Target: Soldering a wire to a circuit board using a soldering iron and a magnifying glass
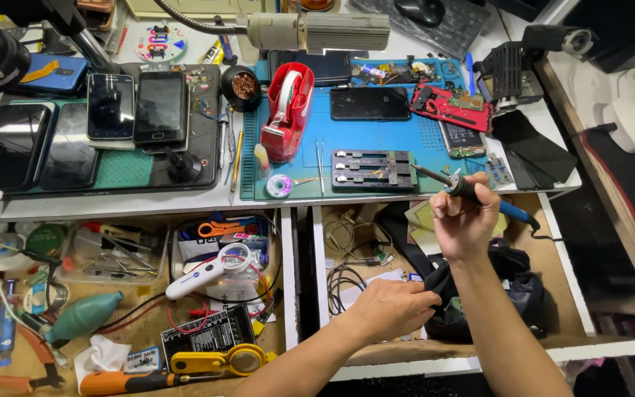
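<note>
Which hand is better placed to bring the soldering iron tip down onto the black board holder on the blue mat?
Right hand: it grips the soldering iron beside the board holder. Left hand is in the drawer.

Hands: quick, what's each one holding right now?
Left hand: closed on a black strap in the open drawer.
Right hand: closed, holding a soldering iron.

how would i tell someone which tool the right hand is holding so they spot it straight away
Start at the blue work mat on the white bench, then drop to its lower right edge above the open drawer. There the right hand grips a soldering iron like a pen, tip aimed left at the dark metal board holder. It alone has a blue handle with a trailing black cord.
</note>
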